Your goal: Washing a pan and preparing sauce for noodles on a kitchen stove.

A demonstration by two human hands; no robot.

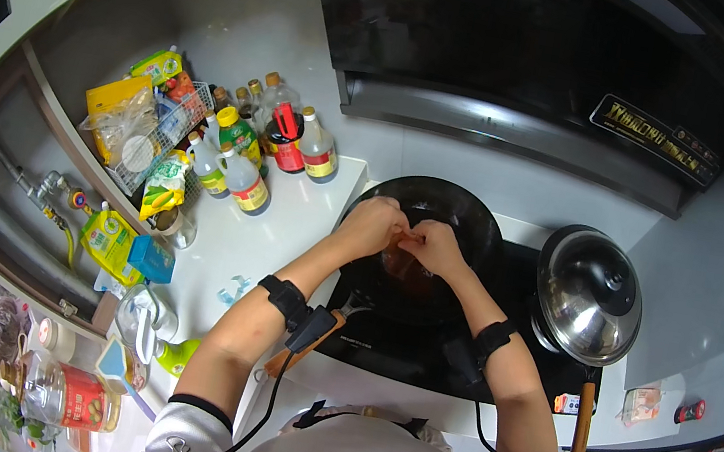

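Over the black wok [478,238] my left hand [376,228] and my right hand [438,249] meet, fingertips pinched together. Between them is a small reddish thing [412,236], mostly hidden by the fingers, and its kind is unclear. Below the hands, reddish-brown liquid [408,273] lies in the bottom of the wok. The wok rests on the left side of a black glass cooktop [397,358]. Its wooden handle [309,346] points toward me, partly behind my left forearm.
A lidded steel pan [580,298] stands on the right side of the cooktop, its wooden handle [583,421] jutting past the front edge. Sauce bottles [247,182] and a wire basket [165,136] crowd the left counter. The range hood [495,119] overhangs the back.
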